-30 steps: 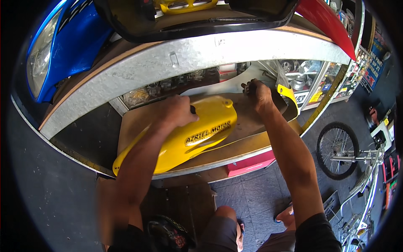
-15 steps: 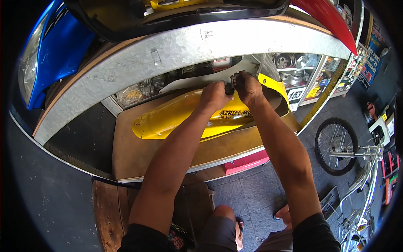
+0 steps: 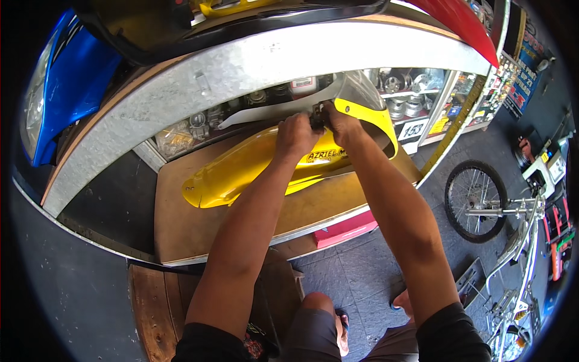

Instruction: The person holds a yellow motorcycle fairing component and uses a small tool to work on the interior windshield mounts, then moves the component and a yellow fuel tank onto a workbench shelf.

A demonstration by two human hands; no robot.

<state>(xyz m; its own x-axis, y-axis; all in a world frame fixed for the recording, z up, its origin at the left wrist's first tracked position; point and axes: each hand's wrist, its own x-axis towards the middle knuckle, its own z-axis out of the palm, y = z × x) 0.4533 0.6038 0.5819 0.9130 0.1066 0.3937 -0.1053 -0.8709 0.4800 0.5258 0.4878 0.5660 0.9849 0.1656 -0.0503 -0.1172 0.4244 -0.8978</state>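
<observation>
Both my arms reach forward over a long yellow plastic motorcycle body panel (image 3: 232, 163) with dark lettering. It lies lengthwise on a brown board shelf (image 3: 199, 238). Above its middle, my left hand (image 3: 295, 137) is closed, its fingers curled against a small dark part (image 3: 316, 114). Close at its right, my right hand (image 3: 342, 123) is also closed, gripping the same part from the other side. The fingers hide most of it, so its kind cannot be made out. The panel's raised right end, with a round hole, stands beside my right hand.
A pale metal counter edge (image 3: 241, 63) curves above the shelf. Behind the panel are a light grey panel (image 3: 277, 107) and a glass case (image 3: 416, 99) of parts. A blue fairing (image 3: 78, 84) sits left, a wooden bench (image 3: 151, 301) below, a spoked wheel (image 3: 476, 199) at right.
The whole view has shifted a little, so the shelf and panel sit further left. Both hands stay together over the panel, and the dark part between them has turned slightly.
</observation>
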